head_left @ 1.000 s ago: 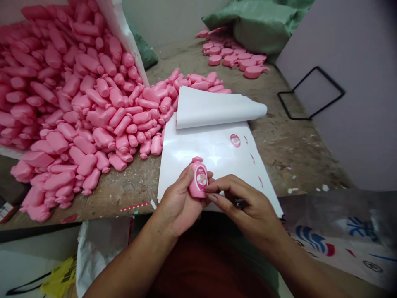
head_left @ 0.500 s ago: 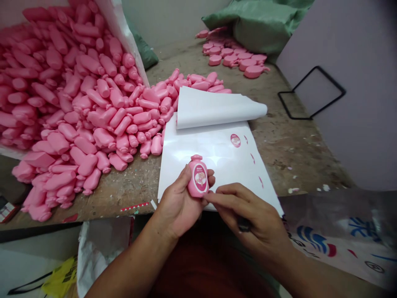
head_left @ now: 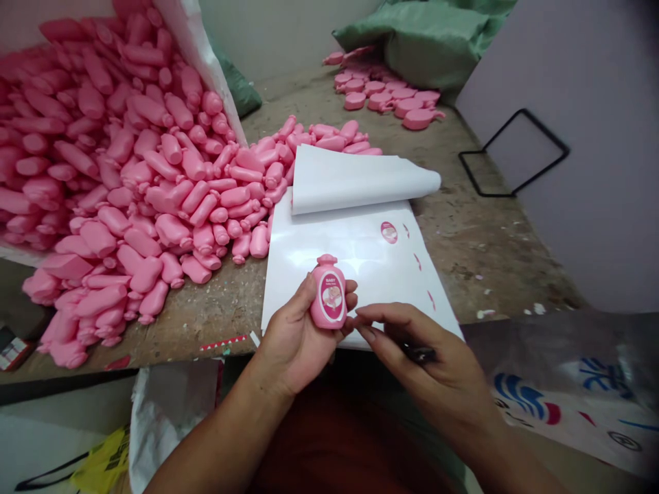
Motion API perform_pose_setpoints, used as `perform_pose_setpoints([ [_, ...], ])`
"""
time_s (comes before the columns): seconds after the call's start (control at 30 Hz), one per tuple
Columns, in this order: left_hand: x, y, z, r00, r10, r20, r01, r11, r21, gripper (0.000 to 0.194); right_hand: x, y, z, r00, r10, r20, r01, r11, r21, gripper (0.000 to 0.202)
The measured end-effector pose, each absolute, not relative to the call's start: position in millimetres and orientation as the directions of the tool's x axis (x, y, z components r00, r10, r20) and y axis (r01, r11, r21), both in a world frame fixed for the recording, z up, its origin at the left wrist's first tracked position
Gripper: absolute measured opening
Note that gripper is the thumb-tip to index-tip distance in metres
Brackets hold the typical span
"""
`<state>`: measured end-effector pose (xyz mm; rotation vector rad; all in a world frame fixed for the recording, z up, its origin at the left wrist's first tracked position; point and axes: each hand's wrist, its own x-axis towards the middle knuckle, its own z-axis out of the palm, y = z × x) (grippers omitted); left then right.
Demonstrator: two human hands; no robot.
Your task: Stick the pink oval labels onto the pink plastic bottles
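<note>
A small pink bottle (head_left: 328,299) with an oval "BABY" label on its face stands upright between the thumb and fingers of my left hand (head_left: 298,336). Just right of it, my right hand (head_left: 422,357) is curled round a dark, slim tool (head_left: 419,353), most of it hidden by the fingers. The right thumb and forefinger are close together near the bottle's lower right side, apart from it. Beneath and behind the hands lies a white sticker sheet (head_left: 298,240) with one oval label (head_left: 388,232) and several thin pink slivers near its right side.
Many pink bottles (head_left: 175,199) spill from a white sack (head_left: 219,62) at the left. Rolled white sheets (head_left: 355,180) lie behind the sticker sheet. Flat pink pieces (head_left: 378,96) and a green sack (head_left: 427,41) are at the back. A black wire frame (head_left: 515,154) stands at the right.
My right hand has drawn back slightly to the right, its fingertips leaving the bottle's lower edge. The bottle stays in my left hand.
</note>
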<state>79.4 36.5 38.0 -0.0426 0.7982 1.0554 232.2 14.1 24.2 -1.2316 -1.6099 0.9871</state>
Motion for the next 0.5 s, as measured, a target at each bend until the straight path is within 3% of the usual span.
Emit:
perform_pose_setpoints([
  [0.27,76.9,34.3,33.1,0.224,0.764,-0.604,-0.769,0.52,0.372,0.032,233.9,16.9,20.1,-0.079,0.979,0.189,0.352,0.205,-0.913,0.009],
  [0.5,73.2,27.6,29.4,0.234,0.776,-0.586,-0.751,0.527,0.397,0.033,234.1,16.3,20.2,-0.174,0.978,0.118,0.416,0.181,-0.891,0.022],
])
